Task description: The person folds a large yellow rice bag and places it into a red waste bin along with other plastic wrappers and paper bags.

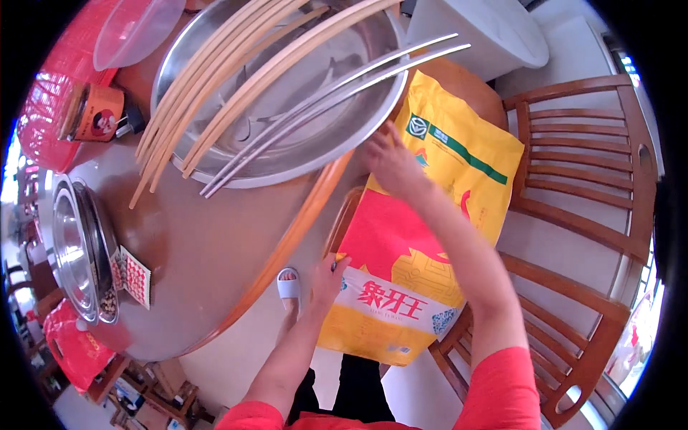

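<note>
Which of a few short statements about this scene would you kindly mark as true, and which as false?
1. Wooden chopsticks lie across the metal bowl. True.
2. The left hand holds the left edge of the yellow and red bag. True.
3. The right hand holds the jar. False: the right hand is by the bag's left side, near the bowl's rim; the jar is left of the bowl.
4. The person's sleeves are blue. False: they are red.
5. The wooden chairs are to the right of the bag. True.
</note>
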The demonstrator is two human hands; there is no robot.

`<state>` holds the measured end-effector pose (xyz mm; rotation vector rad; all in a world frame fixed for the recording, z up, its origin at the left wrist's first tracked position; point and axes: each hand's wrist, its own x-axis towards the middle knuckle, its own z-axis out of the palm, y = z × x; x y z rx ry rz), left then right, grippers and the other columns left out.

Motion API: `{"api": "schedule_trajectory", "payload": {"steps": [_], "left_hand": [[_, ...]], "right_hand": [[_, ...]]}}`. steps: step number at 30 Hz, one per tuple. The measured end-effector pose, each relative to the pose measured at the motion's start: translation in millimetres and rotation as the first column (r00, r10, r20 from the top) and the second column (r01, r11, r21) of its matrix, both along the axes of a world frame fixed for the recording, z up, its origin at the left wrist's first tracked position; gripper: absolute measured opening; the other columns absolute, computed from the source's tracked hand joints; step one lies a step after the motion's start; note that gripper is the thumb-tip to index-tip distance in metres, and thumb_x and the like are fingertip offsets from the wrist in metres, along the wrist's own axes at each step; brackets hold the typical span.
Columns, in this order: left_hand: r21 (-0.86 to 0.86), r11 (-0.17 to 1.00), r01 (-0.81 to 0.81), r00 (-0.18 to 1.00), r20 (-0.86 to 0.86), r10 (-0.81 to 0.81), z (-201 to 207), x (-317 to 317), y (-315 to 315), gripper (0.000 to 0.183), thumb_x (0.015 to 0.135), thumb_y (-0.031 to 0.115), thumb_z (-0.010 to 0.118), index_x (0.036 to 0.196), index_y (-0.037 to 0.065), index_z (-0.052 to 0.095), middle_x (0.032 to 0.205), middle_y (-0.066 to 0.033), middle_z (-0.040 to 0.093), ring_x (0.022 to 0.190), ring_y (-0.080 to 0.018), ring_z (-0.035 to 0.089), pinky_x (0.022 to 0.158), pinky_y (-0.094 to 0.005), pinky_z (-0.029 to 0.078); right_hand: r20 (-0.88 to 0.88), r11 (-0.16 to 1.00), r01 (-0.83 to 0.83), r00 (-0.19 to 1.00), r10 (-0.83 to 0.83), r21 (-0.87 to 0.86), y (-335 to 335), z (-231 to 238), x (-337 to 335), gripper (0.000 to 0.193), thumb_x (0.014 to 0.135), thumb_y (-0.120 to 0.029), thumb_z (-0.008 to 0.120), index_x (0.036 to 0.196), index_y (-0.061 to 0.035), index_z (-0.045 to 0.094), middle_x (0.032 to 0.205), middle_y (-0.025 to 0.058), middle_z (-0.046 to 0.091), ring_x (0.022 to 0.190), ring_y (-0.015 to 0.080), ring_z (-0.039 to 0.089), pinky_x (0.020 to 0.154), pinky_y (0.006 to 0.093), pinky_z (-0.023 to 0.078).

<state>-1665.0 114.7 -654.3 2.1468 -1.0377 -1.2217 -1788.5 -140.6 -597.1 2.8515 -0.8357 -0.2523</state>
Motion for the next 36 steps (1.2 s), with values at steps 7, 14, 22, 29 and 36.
{"api": "schedule_trajectory", "payload": {"steps": [7,14,22,29,36], "left_hand": [[-0.161,0.982,0.103,0.993,0.073,-0.092,25.5,1.7,7.3,0.026,0.084,0.029,0.069,0.081,0.004,0.062,0.066,-0.0160,0.061,0.063,-0.0352,0.061,0.055,-0.0408,0.045],[-0.222,0.971,0.090,0.996,0.034,-0.084,10.8,2.8,11.8,0.027,0.082,0.030,0.071,0.084,0.004,0.064,0.079,-0.0139,0.064,0.071,-0.0311,0.063,0.061,-0.0379,0.049],[-0.336,0.934,0.124,0.885,-0.389,-0.257,25.1,16.1,3.6,0.035,0.082,0.027,0.070,0.104,0.000,0.066,0.115,-0.0151,0.060,0.102,-0.0339,0.060,0.088,-0.0395,0.049],[-0.480,0.854,0.200,0.964,-0.062,-0.260,59.4,-9.5,17.1,0.028,0.080,0.018,0.070,0.102,0.002,0.064,0.104,-0.0139,0.060,0.091,-0.0328,0.061,0.080,-0.0383,0.051],[-0.507,0.833,0.221,0.964,-0.017,-0.266,93.1,-14.4,20.8,0.032,0.079,0.015,0.070,0.107,0.002,0.062,0.108,-0.0158,0.058,0.097,-0.0332,0.059,0.083,-0.0383,0.050]], "right_hand": [[-0.339,0.985,-0.002,0.939,0.062,0.174,-104.8,-3.3,-24.4,0.028,0.083,-0.015,0.056,0.109,-0.0156,0.067,0.118,0.0007,0.064,0.118,0.0243,0.055,0.109,0.0646,0.019],[-0.370,0.871,0.332,0.909,-0.192,0.363,-130.1,74.3,-60.9,0.029,0.066,-0.013,0.074,0.094,-0.0084,0.072,0.099,0.0107,0.068,0.101,0.0291,0.062,0.092,0.0447,0.044],[-0.115,0.970,0.179,0.980,-0.162,0.166,-79.4,160.4,-70.5,0.032,0.069,0.010,0.059,0.094,-0.0071,0.066,0.098,0.0084,0.063,0.109,0.0279,0.056,0.111,0.0448,0.028],[-0.016,0.969,0.241,0.971,-0.240,0.046,-32.0,215.9,-84.9,0.038,0.074,0.013,0.059,0.106,-0.0060,0.058,0.119,0.0127,0.056,0.121,0.0310,0.048,0.114,0.0454,0.028],[-0.065,0.995,0.060,0.996,-0.055,0.078,29.4,225.1,-75.2,0.035,0.074,0.009,0.065,0.105,-0.0069,0.062,0.128,0.0109,0.054,0.130,0.0270,0.042,0.115,0.0478,0.025]]}}
